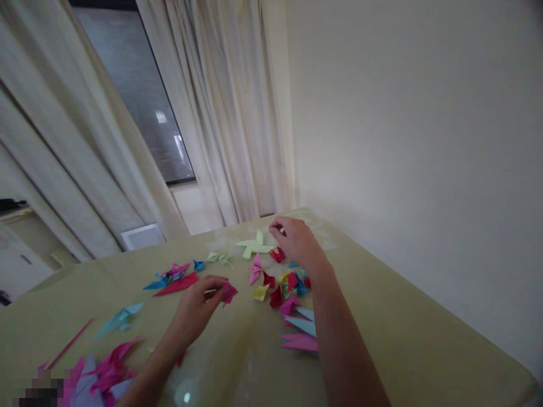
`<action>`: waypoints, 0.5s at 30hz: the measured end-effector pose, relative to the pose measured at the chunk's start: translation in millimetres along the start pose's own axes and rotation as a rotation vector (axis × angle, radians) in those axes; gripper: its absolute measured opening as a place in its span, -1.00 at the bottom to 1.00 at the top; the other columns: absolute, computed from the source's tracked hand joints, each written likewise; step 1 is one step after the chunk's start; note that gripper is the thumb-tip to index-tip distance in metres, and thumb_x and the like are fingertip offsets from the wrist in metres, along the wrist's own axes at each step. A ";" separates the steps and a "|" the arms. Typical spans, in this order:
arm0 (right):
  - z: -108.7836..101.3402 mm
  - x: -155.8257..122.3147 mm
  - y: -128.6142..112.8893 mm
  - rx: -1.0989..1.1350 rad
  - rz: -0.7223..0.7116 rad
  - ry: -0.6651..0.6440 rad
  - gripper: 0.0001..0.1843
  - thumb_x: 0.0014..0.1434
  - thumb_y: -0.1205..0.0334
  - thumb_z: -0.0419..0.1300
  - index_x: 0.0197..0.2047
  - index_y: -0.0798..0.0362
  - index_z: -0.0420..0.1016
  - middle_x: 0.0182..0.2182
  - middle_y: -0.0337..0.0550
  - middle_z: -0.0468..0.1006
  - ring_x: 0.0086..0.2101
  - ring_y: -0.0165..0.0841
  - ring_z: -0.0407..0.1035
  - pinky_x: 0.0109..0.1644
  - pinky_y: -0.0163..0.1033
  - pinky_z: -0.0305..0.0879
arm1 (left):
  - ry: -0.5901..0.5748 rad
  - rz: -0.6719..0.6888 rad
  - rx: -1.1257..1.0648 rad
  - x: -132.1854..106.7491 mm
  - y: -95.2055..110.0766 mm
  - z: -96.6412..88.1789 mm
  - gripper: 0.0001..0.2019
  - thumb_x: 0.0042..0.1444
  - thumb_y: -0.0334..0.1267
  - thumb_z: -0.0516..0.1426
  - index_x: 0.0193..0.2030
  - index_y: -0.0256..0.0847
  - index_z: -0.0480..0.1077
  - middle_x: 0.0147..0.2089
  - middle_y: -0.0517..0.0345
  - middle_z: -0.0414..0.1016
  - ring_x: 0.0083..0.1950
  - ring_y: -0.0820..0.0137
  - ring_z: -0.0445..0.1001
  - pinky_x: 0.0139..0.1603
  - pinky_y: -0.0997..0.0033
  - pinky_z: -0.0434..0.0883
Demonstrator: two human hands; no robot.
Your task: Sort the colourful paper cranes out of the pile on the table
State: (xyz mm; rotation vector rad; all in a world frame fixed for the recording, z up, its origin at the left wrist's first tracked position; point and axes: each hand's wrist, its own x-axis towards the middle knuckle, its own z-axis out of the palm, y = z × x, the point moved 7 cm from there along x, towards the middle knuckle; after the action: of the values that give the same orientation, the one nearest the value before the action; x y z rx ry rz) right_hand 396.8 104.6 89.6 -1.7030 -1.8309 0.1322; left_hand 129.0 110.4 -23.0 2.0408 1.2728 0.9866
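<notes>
My left hand (201,308) pinches a small magenta folded-paper piece (229,293) between thumb and fingertips, just above the table. Further back, my right hand (291,234) is closed with its fingertips together; I cannot make out whether anything is between them. Beneath and beside it lie a pale green pinwheel-shaped paper fold (255,246) and a red paper fold (278,255). A pink paper fold (255,269) lies between the two hands. Close to my right forearm is a cluster of small folds, among them a yellow one (260,292) and a dark red one (276,297).
Left of my left hand lie a long red fold (176,284), a light blue fold (121,319) and a thin pink stick (68,345). Magenta folds (112,367) pile up at the lower left. The table (407,339) meets a wall on the right; curtains (237,113) hang behind.
</notes>
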 end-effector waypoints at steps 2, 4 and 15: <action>-12.6 -0.4 -2.6 0.055 0.010 0.119 -0.74 0.49 0.18 0.09 -0.01 -0.03 0.63 -0.07 -0.10 0.72 -0.07 -0.26 0.56 0.03 -0.27 0.31 | 0.020 -0.024 -0.024 5.5 -2.4 5.2 -0.66 0.19 0.08 0.20 -0.19 -0.15 0.61 -0.08 -0.02 0.70 -0.13 0.19 0.69 -0.01 0.12 0.65; -26.8 -1.8 3.1 0.116 0.050 0.257 -0.74 0.49 0.19 0.08 -0.02 -0.02 0.62 -0.08 -0.10 0.71 -0.12 -0.26 0.56 0.00 -0.26 0.32 | 0.024 -0.079 -0.044 10.7 -13.1 10.8 -0.63 0.15 0.12 0.21 -0.22 -0.17 0.57 -0.12 -0.02 0.68 -0.12 0.18 0.67 0.01 0.10 0.62; -1.6 5.4 111.2 -0.062 0.512 0.136 -0.61 0.49 0.20 0.02 0.25 0.10 0.49 0.16 0.20 0.56 0.12 -0.07 0.49 0.15 -0.13 0.32 | -0.001 -0.392 -0.138 42.9 -94.5 54.1 -0.52 0.04 0.26 0.23 -0.31 -0.17 0.37 -0.41 0.19 0.51 -0.41 0.28 0.57 -0.41 0.31 0.53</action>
State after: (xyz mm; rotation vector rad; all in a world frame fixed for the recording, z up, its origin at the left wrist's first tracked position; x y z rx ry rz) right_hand 493.9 127.0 40.2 -2.1372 -1.2816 0.1656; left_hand 136.0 185.1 -112.9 1.6056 1.4866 0.8607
